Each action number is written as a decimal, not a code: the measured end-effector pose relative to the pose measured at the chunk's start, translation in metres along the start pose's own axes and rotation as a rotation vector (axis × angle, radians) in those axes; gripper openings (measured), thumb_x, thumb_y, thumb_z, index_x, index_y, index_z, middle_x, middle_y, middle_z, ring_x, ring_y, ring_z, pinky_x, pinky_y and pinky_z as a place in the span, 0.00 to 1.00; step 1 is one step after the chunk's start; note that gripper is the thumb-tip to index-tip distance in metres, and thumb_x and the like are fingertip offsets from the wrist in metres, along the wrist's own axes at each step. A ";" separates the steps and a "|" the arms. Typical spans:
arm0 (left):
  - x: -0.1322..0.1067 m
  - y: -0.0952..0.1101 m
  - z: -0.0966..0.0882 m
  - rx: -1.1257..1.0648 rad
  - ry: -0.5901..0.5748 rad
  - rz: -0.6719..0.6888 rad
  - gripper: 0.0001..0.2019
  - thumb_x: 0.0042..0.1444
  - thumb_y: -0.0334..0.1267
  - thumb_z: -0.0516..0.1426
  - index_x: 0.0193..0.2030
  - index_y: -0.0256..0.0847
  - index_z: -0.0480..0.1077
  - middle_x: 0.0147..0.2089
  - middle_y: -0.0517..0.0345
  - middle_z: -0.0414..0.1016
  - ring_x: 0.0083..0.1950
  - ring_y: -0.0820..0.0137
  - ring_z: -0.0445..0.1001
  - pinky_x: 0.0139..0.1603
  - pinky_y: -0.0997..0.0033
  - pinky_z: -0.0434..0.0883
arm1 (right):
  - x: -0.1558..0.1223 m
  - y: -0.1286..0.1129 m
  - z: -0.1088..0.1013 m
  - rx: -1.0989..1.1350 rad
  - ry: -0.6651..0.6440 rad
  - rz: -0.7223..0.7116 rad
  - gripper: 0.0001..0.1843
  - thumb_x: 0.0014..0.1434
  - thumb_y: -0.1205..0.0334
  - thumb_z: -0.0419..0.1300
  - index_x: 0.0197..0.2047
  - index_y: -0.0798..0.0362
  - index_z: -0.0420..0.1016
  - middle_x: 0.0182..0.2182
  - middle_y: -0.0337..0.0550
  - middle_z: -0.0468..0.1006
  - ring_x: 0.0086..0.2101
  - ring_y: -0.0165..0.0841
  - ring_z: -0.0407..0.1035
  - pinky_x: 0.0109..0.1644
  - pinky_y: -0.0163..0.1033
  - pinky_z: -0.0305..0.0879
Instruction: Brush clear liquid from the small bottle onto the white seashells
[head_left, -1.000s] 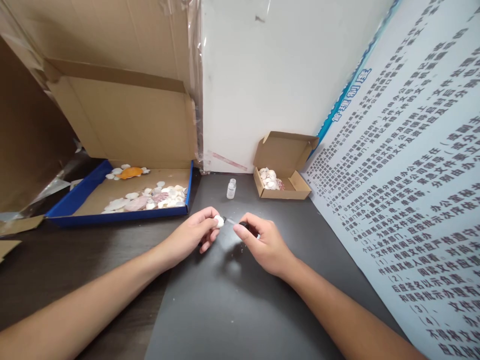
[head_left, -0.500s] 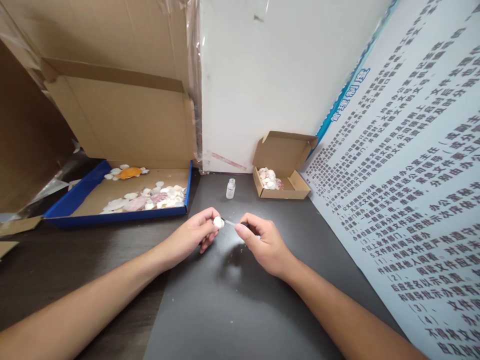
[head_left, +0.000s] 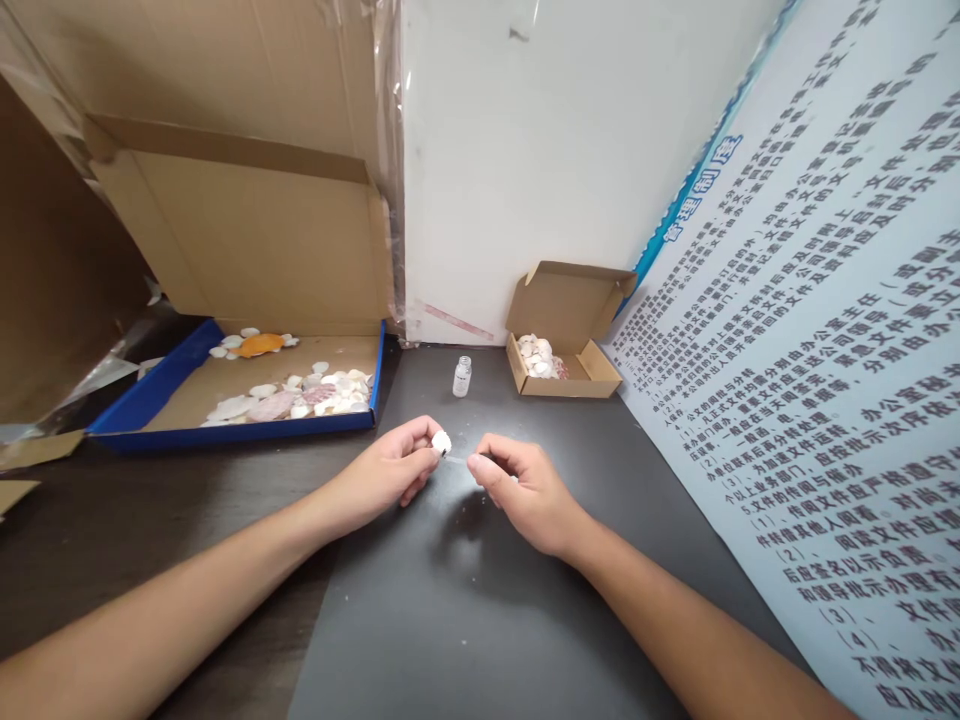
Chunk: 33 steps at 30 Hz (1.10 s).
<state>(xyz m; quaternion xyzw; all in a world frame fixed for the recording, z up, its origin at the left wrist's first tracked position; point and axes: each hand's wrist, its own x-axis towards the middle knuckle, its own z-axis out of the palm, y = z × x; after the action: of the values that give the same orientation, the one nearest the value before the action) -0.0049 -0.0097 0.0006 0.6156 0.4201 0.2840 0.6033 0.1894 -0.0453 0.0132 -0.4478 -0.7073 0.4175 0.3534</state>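
My left hand (head_left: 405,462) pinches a small white seashell (head_left: 441,440) between thumb and fingers, above the dark table mat. In the fingers of my right hand (head_left: 517,480) is a thin applicator brush (head_left: 456,460) with a pale stem and a dark tip. That tip points left and lies at the lower edge of the shell; whether it touches cannot be made out. The brush's handle end is mostly hidden in my fingers. Beyond both hands stands a small clear bottle (head_left: 461,378) with a white label, upright and uncapped.
On the left, an open blue-edged cardboard box (head_left: 232,437) holds many shells and an orange piece ringed with white shells. A smaller open carton (head_left: 581,388) with shells stands at the back right. White specks dot the dark mat (head_left: 420,620). A printed poster (head_left: 825,330) borders the right.
The shell has turned and risen slightly in my left fingers. The brush tip has shifted down to its lower edge, the stem now lying flatter. Bottle and boxes stay put.
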 end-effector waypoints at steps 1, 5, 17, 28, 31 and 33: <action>0.000 0.000 0.000 0.006 -0.002 0.003 0.10 0.55 0.45 0.54 0.36 0.42 0.60 0.20 0.71 0.56 0.20 0.77 0.55 0.21 0.78 0.57 | 0.000 0.000 0.000 -0.009 0.000 -0.004 0.20 0.64 0.49 0.53 0.27 0.54 0.62 0.22 0.34 0.60 0.25 0.25 0.54 0.30 0.31 0.52; 0.000 -0.001 0.000 0.036 -0.023 0.024 0.10 0.57 0.46 0.53 0.37 0.42 0.60 0.21 0.70 0.56 0.21 0.76 0.55 0.22 0.77 0.58 | 0.000 0.002 0.001 -0.044 0.001 -0.021 0.19 0.64 0.50 0.54 0.27 0.54 0.63 0.22 0.34 0.60 0.26 0.25 0.54 0.30 0.31 0.52; -0.010 -0.004 0.004 0.418 -0.152 0.161 0.12 0.64 0.45 0.49 0.34 0.40 0.62 0.28 0.64 0.60 0.30 0.73 0.57 0.31 0.74 0.56 | -0.001 0.003 0.001 -0.078 -0.163 -0.007 0.22 0.67 0.49 0.50 0.26 0.54 0.62 0.22 0.34 0.60 0.25 0.25 0.54 0.29 0.32 0.50; -0.003 -0.002 0.003 0.058 -0.075 0.058 0.10 0.58 0.45 0.53 0.36 0.41 0.61 0.24 0.68 0.55 0.24 0.76 0.53 0.24 0.76 0.53 | 0.003 0.001 -0.008 -0.075 0.117 -0.027 0.20 0.63 0.48 0.55 0.26 0.53 0.64 0.20 0.34 0.60 0.24 0.26 0.55 0.29 0.33 0.52; -0.005 0.000 0.004 0.057 -0.081 0.069 0.11 0.59 0.46 0.53 0.35 0.41 0.61 0.25 0.68 0.56 0.24 0.76 0.54 0.24 0.76 0.53 | 0.004 0.001 -0.008 -0.110 0.118 -0.018 0.20 0.63 0.47 0.56 0.27 0.53 0.65 0.21 0.35 0.61 0.25 0.26 0.55 0.29 0.32 0.52; -0.006 0.001 0.004 0.049 -0.086 0.065 0.12 0.60 0.48 0.53 0.35 0.41 0.61 0.25 0.68 0.56 0.25 0.76 0.54 0.25 0.76 0.54 | 0.004 0.002 -0.008 -0.136 0.171 -0.016 0.20 0.63 0.47 0.56 0.27 0.53 0.64 0.21 0.34 0.60 0.25 0.26 0.54 0.29 0.32 0.52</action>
<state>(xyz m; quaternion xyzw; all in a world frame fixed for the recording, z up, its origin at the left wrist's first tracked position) -0.0043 -0.0166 0.0016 0.6549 0.3805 0.2663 0.5962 0.1957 -0.0393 0.0149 -0.4990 -0.7048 0.3260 0.3847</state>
